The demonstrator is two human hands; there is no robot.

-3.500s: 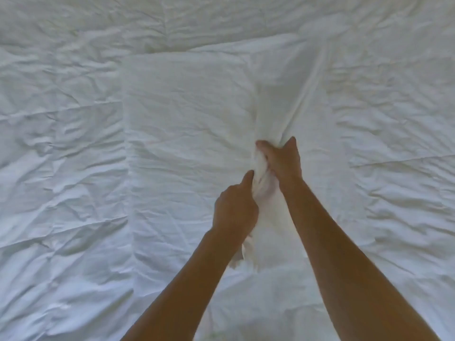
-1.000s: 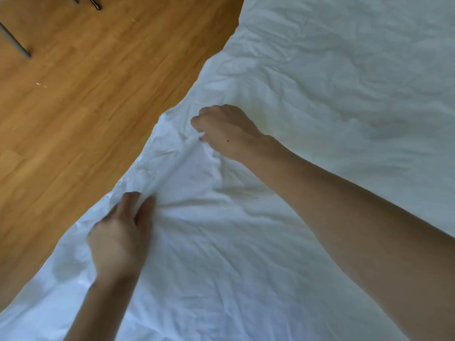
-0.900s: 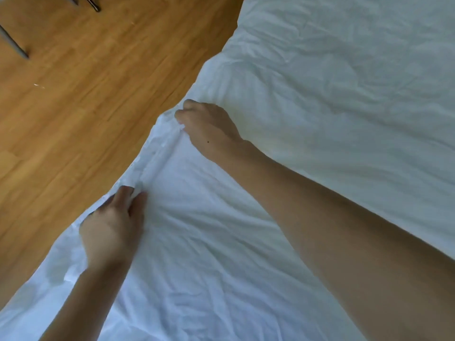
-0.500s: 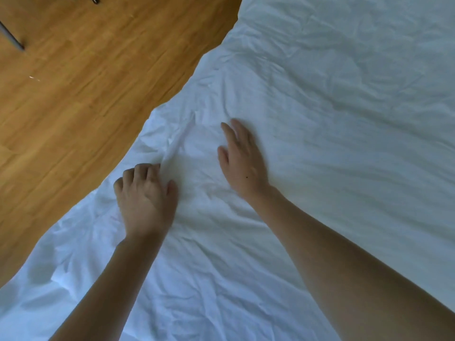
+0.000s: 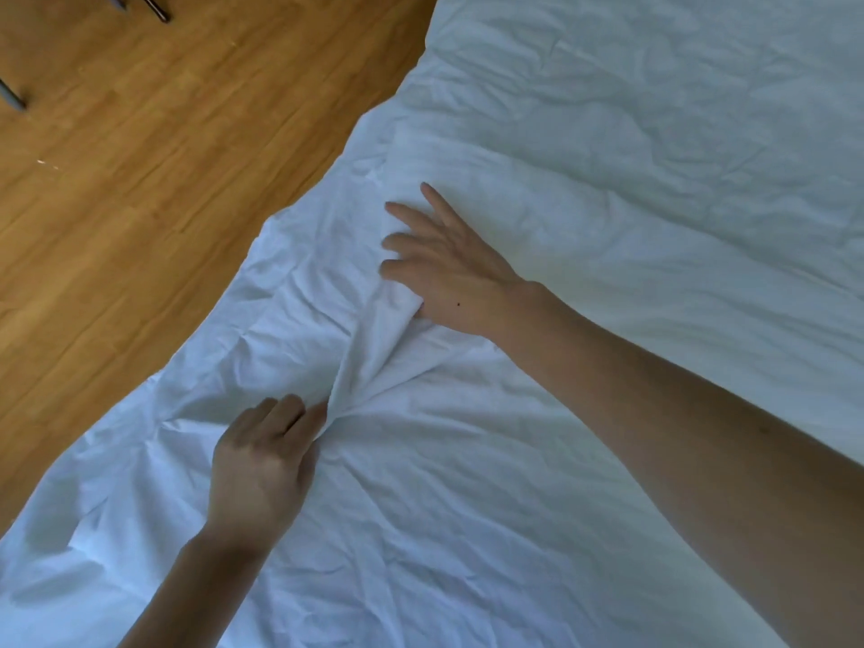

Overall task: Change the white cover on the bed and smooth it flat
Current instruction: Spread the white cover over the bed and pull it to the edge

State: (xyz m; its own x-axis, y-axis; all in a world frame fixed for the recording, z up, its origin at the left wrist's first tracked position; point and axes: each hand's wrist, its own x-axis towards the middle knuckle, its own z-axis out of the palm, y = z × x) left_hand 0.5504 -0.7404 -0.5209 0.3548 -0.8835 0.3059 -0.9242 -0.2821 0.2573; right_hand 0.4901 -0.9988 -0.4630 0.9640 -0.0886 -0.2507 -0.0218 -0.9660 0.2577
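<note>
So nearest the camera, the left hand (image 5: 262,465) sits on the white cover (image 5: 467,507), fingers bunched close together with the tips pushing into the near end of a raised fold (image 5: 374,348). Can't tell if the thumb is actually pinching cloth underneath, it's hidden. Half a second back that hand was curled up a bit farther along, so it's pulled back toward the body, and the ridge has popped up where the cloth lay flatter.

At the far end of the fold, the right hand (image 5: 449,268) lies flat with fingers spread wide, palm down, the thumb side tucked against the top of the ridge. Before, it was just resting flat beside the left one; now it's moved farther away, so the two hands bracket the fold.

The cover itself is spread over the bed, its edge hanging off on the left of the fold toward the wooden floor (image 5: 140,180), with a couple of dark furniture legs (image 5: 154,7) way beyond.

My read: the cover's on, this is the smoothing bit, and that fold needs pulling out toward the edge.
</note>
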